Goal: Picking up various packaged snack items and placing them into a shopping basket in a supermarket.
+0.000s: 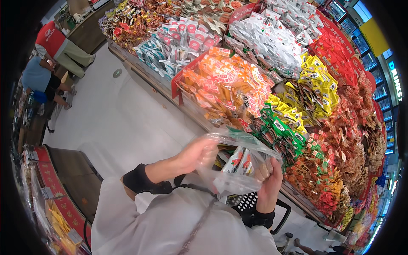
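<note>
My left hand (202, 156) and my right hand (269, 173) hold a clear plastic bag (231, 183) between them, one at each side of its wide mouth. The fingers of both hands are partly inside or behind the thin film. Through the bag's mouth I see white snack packets with red print (234, 159); whether they lie in the bag or below it, I cannot tell. Just beyond the bag are green snack packets (277, 127) and a heap of orange-and-white packets (223, 83). Both my wrists wear black bands.
A long display of loose packets runs from upper left to lower right, with its wooden edge (156, 92) before me. Below my right hand is part of a black cart handle (283, 216). Two people stand at upper left. Another counter (71, 175) is on the left.
</note>
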A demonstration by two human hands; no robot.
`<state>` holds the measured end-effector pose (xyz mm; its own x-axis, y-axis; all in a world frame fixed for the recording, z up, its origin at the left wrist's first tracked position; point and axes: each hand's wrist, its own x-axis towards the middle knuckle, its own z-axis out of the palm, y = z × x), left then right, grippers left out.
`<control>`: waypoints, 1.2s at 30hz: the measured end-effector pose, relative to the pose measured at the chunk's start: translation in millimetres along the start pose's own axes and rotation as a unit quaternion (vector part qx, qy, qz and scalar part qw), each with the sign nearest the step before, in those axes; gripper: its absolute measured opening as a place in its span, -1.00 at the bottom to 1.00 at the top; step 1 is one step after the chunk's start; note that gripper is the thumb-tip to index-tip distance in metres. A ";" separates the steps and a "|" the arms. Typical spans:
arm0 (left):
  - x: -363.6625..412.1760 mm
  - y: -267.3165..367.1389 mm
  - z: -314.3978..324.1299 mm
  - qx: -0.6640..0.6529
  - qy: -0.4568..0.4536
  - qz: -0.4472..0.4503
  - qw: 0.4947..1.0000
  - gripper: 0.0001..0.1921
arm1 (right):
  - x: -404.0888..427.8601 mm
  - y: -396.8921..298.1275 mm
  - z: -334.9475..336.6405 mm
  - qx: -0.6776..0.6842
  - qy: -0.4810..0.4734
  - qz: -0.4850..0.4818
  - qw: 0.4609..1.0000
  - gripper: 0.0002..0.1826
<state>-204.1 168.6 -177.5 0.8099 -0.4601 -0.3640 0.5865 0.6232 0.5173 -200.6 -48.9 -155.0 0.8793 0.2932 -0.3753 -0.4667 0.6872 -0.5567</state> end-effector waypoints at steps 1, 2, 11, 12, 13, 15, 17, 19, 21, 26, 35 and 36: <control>-2.5 0.8 -1.9 -0.002 0.002 0.001 1.000 -0.66 | 4.0 0.2 0.3 -0.001 -0.001 0.003 1.000 -0.64; -4.8 1.6 -3.0 -0.010 0.006 0.023 1.000 -0.66 | 7.7 0.9 0.9 -0.019 0.015 0.019 1.000 -0.63; -24.9 11.0 -8.9 -0.005 0.087 0.092 0.992 -0.67 | 30.5 14.2 20.0 -0.043 -0.028 0.080 0.995 -0.62; -26.9 12.7 -10.3 -0.010 0.083 0.097 0.992 -0.68 | 31.4 13.8 21.0 -0.020 -0.068 0.110 0.991 -0.70; -28.3 14.3 -11.9 -0.015 0.079 0.103 0.991 -0.68 | 32.8 14.7 21.9 -0.022 -0.069 0.109 0.991 -0.70; -30.4 18.6 -15.0 -0.020 0.079 0.107 0.991 -0.69 | 37.7 18.6 22.7 0.019 -0.103 0.131 0.986 -0.71; -33.1 23.6 -19.0 -0.023 0.078 0.112 0.990 -0.69 | 40.9 22.5 22.3 0.019 -0.114 0.128 0.985 -0.75; -35.7 27.7 -24.4 -0.032 0.087 0.105 0.990 -0.70 | 43.8 26.6 25.9 0.052 -0.139 0.145 0.978 -0.72; -39.3 33.7 -28.7 -0.027 0.081 0.103 0.991 -0.70 | 47.9 29.4 30.1 0.103 -0.183 0.164 0.964 -0.65; -42.9 46.9 -39.5 -0.029 0.069 0.090 0.993 -0.73 | 55.4 36.4 38.0 0.123 -0.216 0.167 0.954 -0.63; -43.2 68.2 -45.5 -0.022 0.059 0.077 0.995 -0.71 | 57.0 40.7 67.1 -0.008 -0.086 0.105 0.991 -0.62; -42.5 70.0 -45.6 -0.021 0.057 0.076 0.995 -0.71 | 57.5 40.2 66.4 0.021 -0.104 0.118 0.987 -0.62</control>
<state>-196.9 260.5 -161.1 0.8838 -0.2861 -0.3702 0.4556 0.7066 0.5414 -162.5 39.7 -149.7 0.7495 0.5747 -0.3286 -0.6599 0.6093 -0.4396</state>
